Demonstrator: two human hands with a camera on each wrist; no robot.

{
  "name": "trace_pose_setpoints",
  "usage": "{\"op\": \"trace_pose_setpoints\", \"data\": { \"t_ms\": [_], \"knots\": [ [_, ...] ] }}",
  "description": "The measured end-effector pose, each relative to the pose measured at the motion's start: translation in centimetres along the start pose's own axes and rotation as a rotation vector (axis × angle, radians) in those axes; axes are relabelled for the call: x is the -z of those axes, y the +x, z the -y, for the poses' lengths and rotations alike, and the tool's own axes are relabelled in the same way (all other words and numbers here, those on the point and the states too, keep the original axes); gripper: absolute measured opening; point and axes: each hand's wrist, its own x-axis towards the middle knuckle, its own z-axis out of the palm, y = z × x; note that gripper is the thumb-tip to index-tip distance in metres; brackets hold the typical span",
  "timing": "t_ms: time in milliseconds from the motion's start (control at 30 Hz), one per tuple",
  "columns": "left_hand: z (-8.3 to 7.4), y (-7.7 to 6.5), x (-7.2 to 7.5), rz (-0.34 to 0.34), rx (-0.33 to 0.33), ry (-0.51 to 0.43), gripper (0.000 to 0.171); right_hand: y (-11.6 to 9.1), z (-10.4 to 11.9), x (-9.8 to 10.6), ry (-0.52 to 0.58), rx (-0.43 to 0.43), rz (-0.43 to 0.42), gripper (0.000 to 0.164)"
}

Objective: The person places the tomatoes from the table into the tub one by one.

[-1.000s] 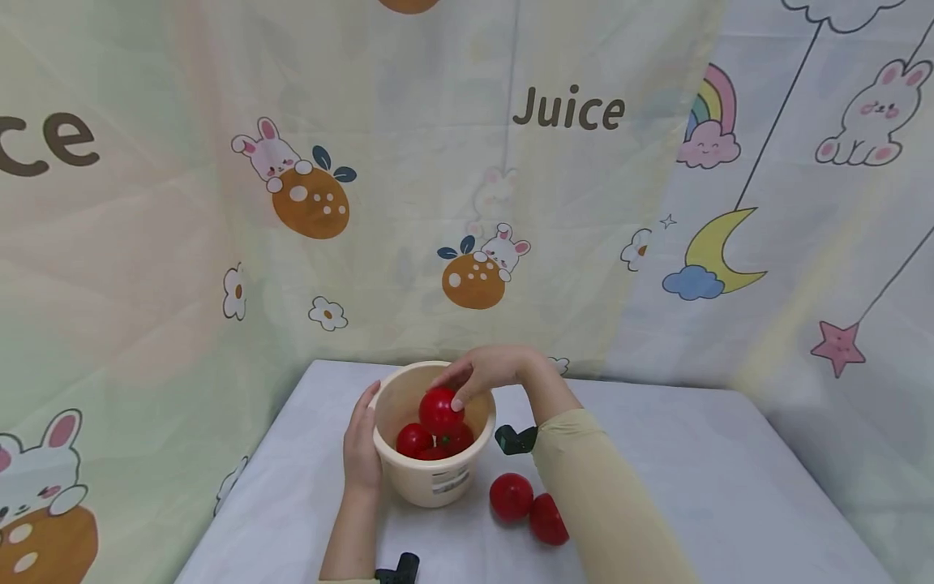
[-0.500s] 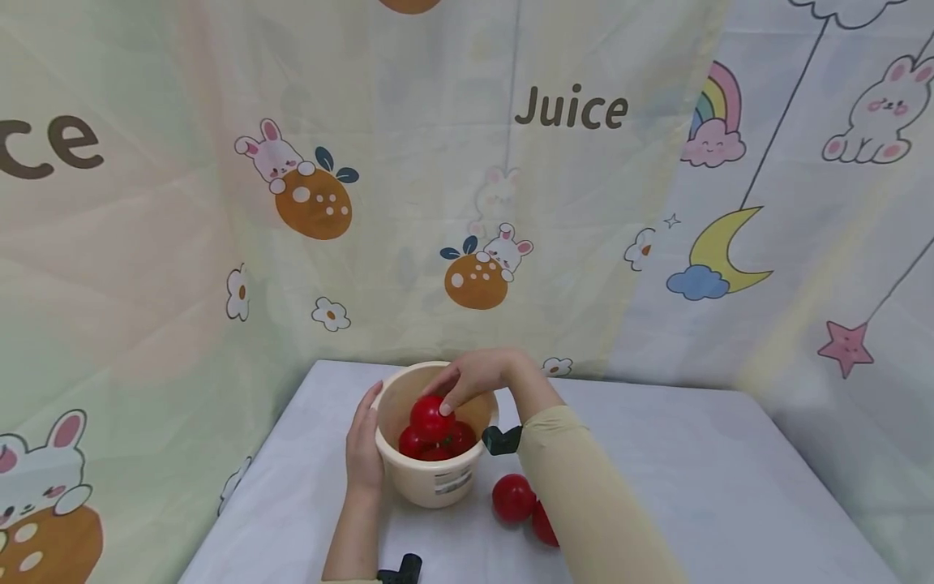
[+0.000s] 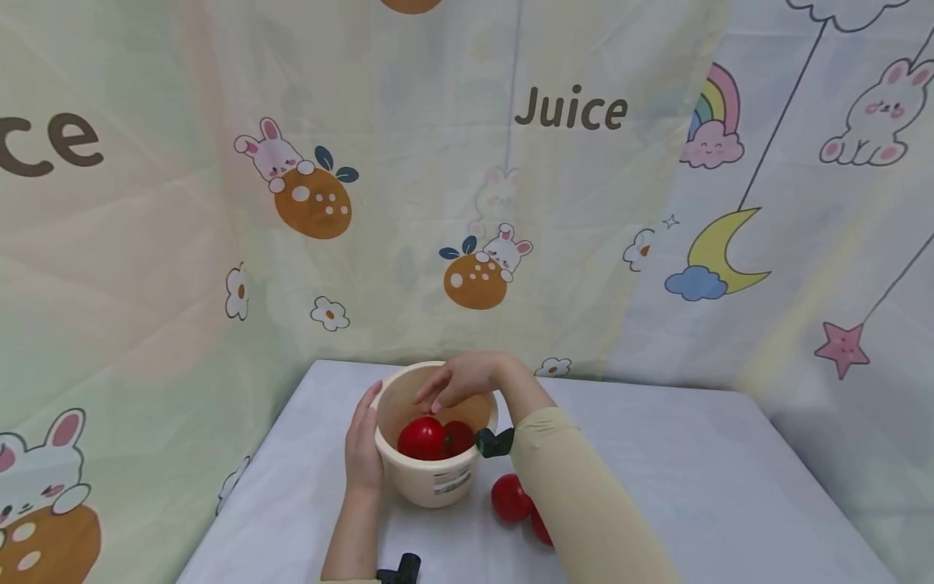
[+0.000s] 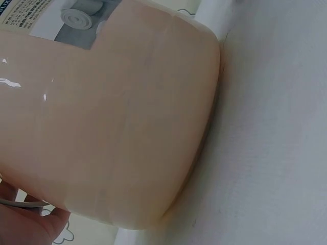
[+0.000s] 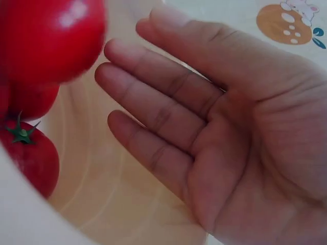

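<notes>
A cream plastic bucket stands on the table with several red tomatoes inside. My left hand holds the bucket at its left side, fingers up by the rim; the left wrist view shows part of that hand at the rim. Over the bucket's mouth, my right hand has its fingers extended and holds nothing. In the right wrist view its palm faces the camera, and a shiny tomato lies apart from the fingertips. Another tomato shows a green calyx.
Two more tomatoes, a nearer-to-bucket one and one partly hidden by the right sleeve, lie on the white-covered table. Printed cloth hangs behind and at the sides. A label is on the bucket.
My right hand lowered a tomato into the bucket, moving slightly left, and let it go; the tomato now rests on the others. The left hand stays on the bucket.
</notes>
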Motion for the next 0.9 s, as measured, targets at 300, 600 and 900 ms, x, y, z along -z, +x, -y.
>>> {"op": "trace_pose_setpoints", "data": {
  "t_ms": [300,600,900],
  "knots": [
    [0.0,-0.1,0.0,-0.004,0.001,-0.002,0.044,-0.1,-0.3,-0.2,-0.042,0.031,-0.028,0.03],
    [0.0,-0.1,-0.1,-0.004,-0.004,-0.003,0.042,-0.4,-0.7,-0.3,-0.053,0.087,-0.053,0.034],
    [-0.1,-0.1,-0.1,-0.012,-0.016,-0.002,0.04,-2.0,-1.1,0.3,-0.07,0.124,-0.094,0.034]
  ]
}}
